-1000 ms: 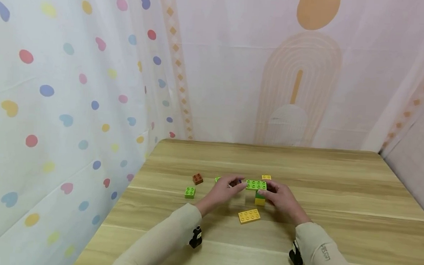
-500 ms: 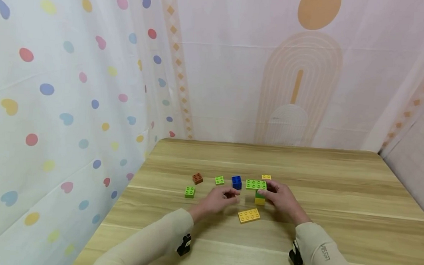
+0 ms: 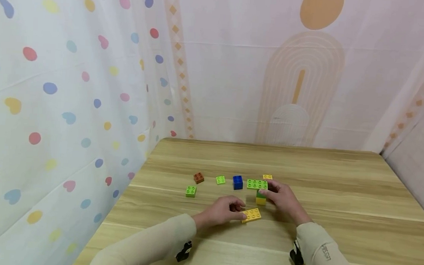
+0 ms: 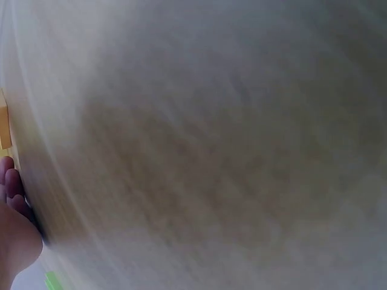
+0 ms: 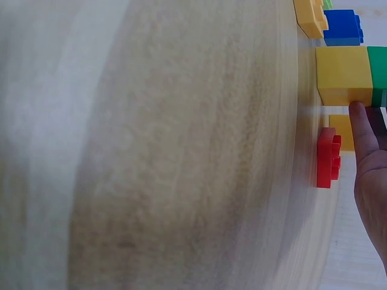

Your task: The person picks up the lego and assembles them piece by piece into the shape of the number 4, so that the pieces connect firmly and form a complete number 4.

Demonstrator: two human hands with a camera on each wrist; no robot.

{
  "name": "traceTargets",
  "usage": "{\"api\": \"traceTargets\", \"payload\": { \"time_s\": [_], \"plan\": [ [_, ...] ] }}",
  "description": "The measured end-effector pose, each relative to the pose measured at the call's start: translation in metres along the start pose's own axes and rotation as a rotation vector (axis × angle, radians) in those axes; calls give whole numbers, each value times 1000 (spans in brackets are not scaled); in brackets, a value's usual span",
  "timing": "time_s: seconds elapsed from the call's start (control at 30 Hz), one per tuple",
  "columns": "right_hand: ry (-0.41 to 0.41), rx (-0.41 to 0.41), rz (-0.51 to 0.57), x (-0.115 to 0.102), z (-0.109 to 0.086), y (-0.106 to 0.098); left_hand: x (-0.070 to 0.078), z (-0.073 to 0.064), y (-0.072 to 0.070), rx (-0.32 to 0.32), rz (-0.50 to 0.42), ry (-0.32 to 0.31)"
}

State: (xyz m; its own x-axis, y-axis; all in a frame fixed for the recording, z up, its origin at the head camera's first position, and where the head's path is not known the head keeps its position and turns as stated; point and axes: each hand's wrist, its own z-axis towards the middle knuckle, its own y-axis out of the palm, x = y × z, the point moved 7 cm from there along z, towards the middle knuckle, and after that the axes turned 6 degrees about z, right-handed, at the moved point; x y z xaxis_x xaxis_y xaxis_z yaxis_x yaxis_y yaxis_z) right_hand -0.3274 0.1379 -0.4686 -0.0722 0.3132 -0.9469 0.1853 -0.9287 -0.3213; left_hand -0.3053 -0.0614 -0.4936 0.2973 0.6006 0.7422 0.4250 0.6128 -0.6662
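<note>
In the head view, my left hand (image 3: 226,210) has its thumb on the left end of a yellow eight-stud brick (image 3: 252,214), and its curled fingers sit behind that end. The same hand (image 4: 17,223) shows only at the edge of the left wrist view. My right hand (image 3: 280,195) holds a small stack from its right side. A lime eight-stud brick (image 3: 255,184) tops the stack and overhangs leftward. Beneath it come a green brick (image 3: 261,194) and a yellow brick (image 5: 343,75) standing on the table.
Left of the stack stand a blue brick (image 3: 237,182), a flat lime brick (image 3: 220,180), a brown brick (image 3: 199,178) and a green brick (image 3: 191,191). Behind my right hand lies another yellow brick (image 3: 267,177). A red brick (image 5: 326,158) sits near it in the right wrist view.
My left hand has left the lime brick on the stack and come down toward me to the yellow eight-stud brick. My right hand has stayed at the stack.
</note>
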Motion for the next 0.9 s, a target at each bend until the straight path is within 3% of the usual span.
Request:
{"api": "traceTargets", "payload": {
  "time_s": [0.2,0.57,0.7,0.9],
  "plan": [
    [9,-3,19,0,0,1,4,1,3,7,73,33],
    [5,0,23,0,0,1,15,3,10,8,389,93],
    [4,2,19,1,0,1,17,3,10,11,424,110],
    [-1,2,24,0,1,0,17,3,7,2,384,105]
  ]
}}
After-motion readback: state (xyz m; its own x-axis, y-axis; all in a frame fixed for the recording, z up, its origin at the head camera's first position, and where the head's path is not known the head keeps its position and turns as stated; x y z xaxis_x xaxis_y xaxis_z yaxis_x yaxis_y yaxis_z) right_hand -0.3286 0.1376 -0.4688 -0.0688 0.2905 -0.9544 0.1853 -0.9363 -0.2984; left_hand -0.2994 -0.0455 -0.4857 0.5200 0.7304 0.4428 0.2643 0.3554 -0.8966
